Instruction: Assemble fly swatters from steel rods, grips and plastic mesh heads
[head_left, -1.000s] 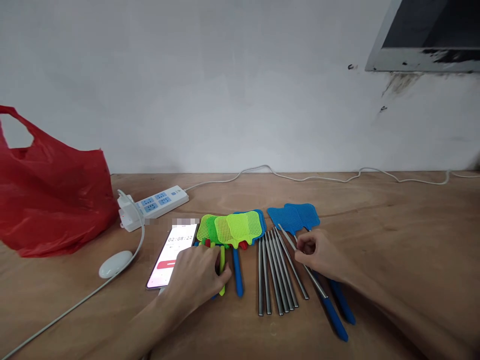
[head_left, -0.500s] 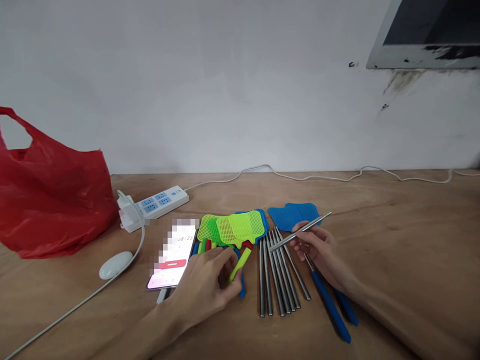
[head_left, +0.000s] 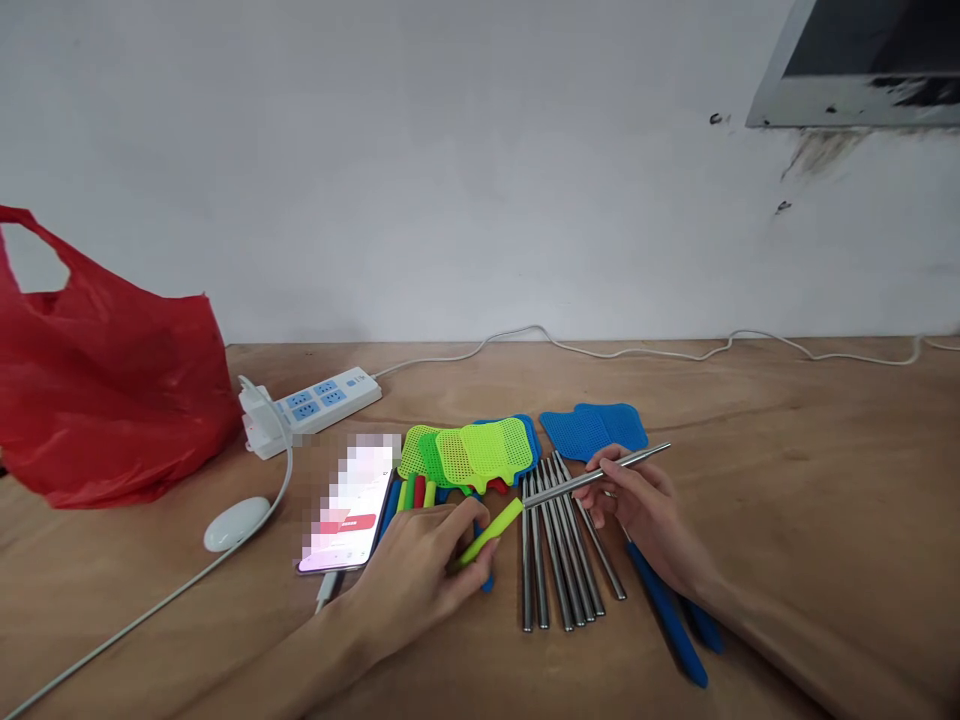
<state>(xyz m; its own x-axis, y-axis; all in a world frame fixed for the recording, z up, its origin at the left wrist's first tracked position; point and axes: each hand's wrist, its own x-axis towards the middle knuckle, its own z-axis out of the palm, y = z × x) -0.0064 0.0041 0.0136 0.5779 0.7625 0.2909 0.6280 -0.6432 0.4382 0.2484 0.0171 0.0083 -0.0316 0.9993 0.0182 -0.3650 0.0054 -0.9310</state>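
The left hand (head_left: 420, 560) has its grip closed on a yellow-green handle sleeve (head_left: 499, 528), pinched between thumb and fingers with its end tilted up to the right. The right hand (head_left: 637, 500) grips a steel rod (head_left: 577, 482), slanted so that its lower end meets the sleeve's mouth; whether it has entered cannot be told. Both are held above the surface (head_left: 810, 440).

The step in hand looks like joining rod to sleeve. It seems to call for bringing the two into one line and pressing firmly, the sleeve kept from slipping.

Under and between the hands lies a fanned row of loose steel rods (head_left: 568, 570). Beyond it are yellow-green swatter heads (head_left: 495, 450), overlapping others, and to their right blue swatter heads (head_left: 596, 430). Blue handles (head_left: 671, 620) lie beneath the right forearm. More coloured sleeves (head_left: 409, 493) sit beside the phone (head_left: 349, 540), whose screen is partly pixelated; the writing on its red button is too small to read. The power strip (head_left: 326, 397) shows no legible brand, nor does the red plastic bag (head_left: 120, 390) any print.
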